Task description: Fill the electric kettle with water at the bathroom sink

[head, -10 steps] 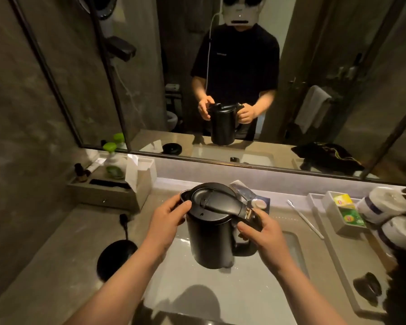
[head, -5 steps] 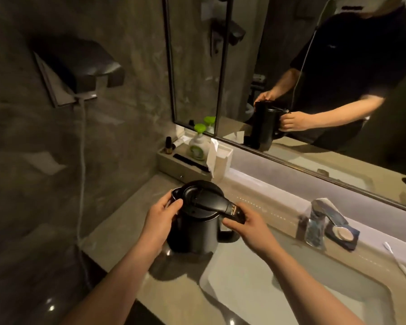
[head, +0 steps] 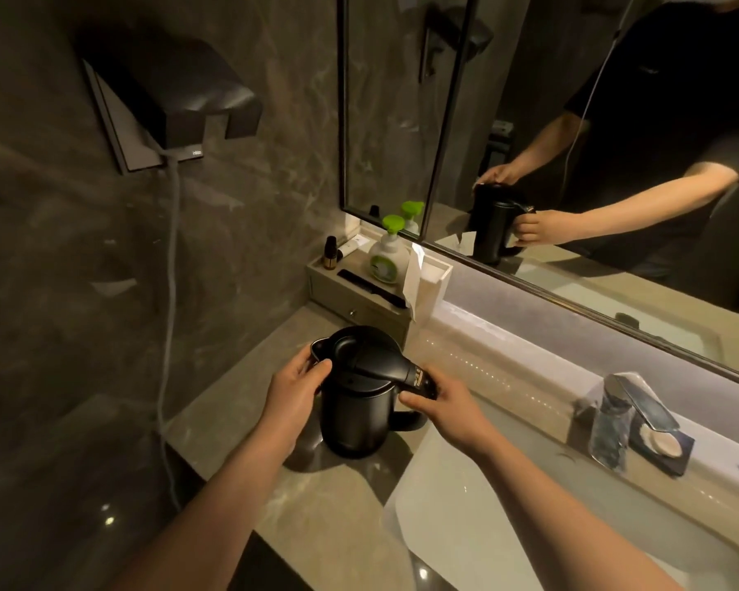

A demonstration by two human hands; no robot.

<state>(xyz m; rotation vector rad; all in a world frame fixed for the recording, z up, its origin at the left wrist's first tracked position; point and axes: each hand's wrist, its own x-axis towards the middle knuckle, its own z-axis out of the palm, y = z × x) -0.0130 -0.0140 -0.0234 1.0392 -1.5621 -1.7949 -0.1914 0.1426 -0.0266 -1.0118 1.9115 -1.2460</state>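
Note:
The black electric kettle (head: pixel 361 415) stands upright on the stone counter (head: pixel 316 501), just left of the white sink basin (head: pixel 508 518), with its lid down. My left hand (head: pixel 293 394) holds its side near the spout. My right hand (head: pixel 438 400) grips the handle at the top. The base under the kettle is hidden. The chrome tap (head: pixel 628 409) stands at the back of the basin, to the right of the kettle.
A tray (head: pixel 350 307) at the back left holds a green-capped soap bottle (head: pixel 387 255), a small dark bottle and a comb. A dark wall unit (head: pixel 171 96) with a hanging cord (head: pixel 169 292) is on the left wall. A mirror (head: pixel 572 142) runs along the back.
The kettle went from above the basin leftward onto the counter beside it, with both hands still on it. My view swung left.

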